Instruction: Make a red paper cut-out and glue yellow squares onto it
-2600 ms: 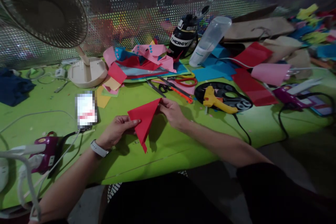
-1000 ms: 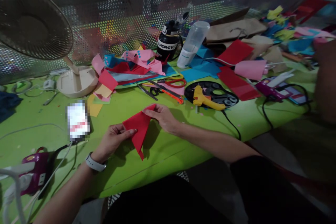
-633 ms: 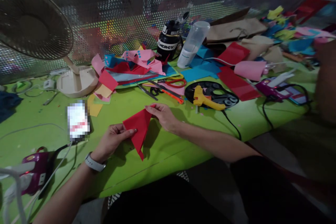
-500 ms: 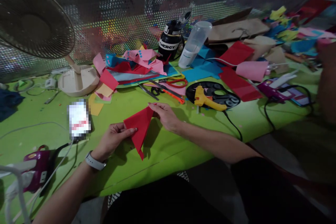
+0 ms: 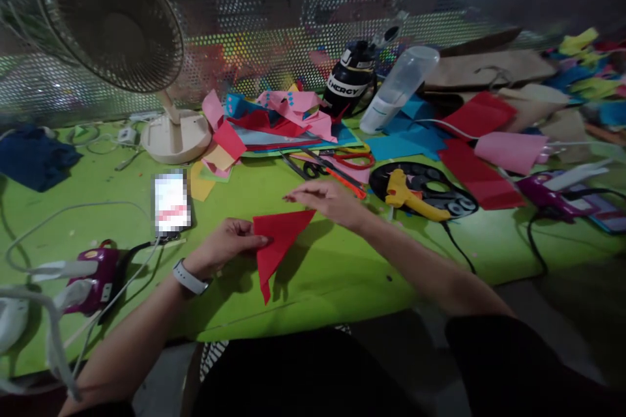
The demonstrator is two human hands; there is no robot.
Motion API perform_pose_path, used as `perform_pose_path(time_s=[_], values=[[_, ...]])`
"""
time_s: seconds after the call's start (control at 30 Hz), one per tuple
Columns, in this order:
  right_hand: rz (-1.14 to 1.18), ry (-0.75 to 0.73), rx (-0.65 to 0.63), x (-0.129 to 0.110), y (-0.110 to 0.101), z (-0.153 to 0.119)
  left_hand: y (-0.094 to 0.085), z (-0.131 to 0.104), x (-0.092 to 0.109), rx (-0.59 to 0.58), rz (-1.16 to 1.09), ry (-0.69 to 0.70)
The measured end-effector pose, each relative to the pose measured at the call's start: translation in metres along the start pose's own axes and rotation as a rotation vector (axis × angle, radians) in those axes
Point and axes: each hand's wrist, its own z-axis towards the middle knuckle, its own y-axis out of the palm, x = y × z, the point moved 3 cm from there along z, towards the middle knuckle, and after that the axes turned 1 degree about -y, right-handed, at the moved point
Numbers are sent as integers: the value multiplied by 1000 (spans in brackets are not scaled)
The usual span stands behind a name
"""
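A folded red piece (image 5: 280, 238), roughly triangular with a narrow tail pointing down, is held above the green table (image 5: 342, 280). My left hand (image 5: 233, 240) pinches its left edge, thumb on top. Just above its upper right corner is my right hand (image 5: 327, 201), fingers stretched to the left and slightly apart, with nothing visible between them. A phone (image 5: 171, 203) lies to the left of my left hand. Scissors (image 5: 355, 158) and a yellow glue gun (image 5: 413, 197) on a black palette-shaped tray (image 5: 462, 201) are beyond and right of my right hand.
A fan (image 5: 176, 137) stands at the back left, near a purple power strip (image 5: 100, 280) with cables. Coloured sheets (image 5: 278, 127), a black bottle (image 5: 346, 81) and a clear bottle (image 5: 398, 91) stand at the back. Another purple power strip (image 5: 552, 195) is at the right.
My right hand has let go of the red piece's upper corner and hovers by it. The red piece has turned, its corner now pointing more to the right. The camera view has shifted left.
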Motion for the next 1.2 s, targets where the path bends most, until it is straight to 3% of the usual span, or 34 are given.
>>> perform_pose_path(time_s=[0.17, 0.3, 0.53, 1.2], values=[[-290, 139, -509, -6, 28, 7, 0, -1, -2, -38, 6, -107], [-246, 218, -706, 2, 37, 25, -8, 3, -3, -26, -53, -190], [-219, 263, -696, 8, 36, 44, -19, 9, -4, 10, -70, -146], [-140, 359, -674, 5, 41, 45, -17, 7, -1, 25, 43, -104]])
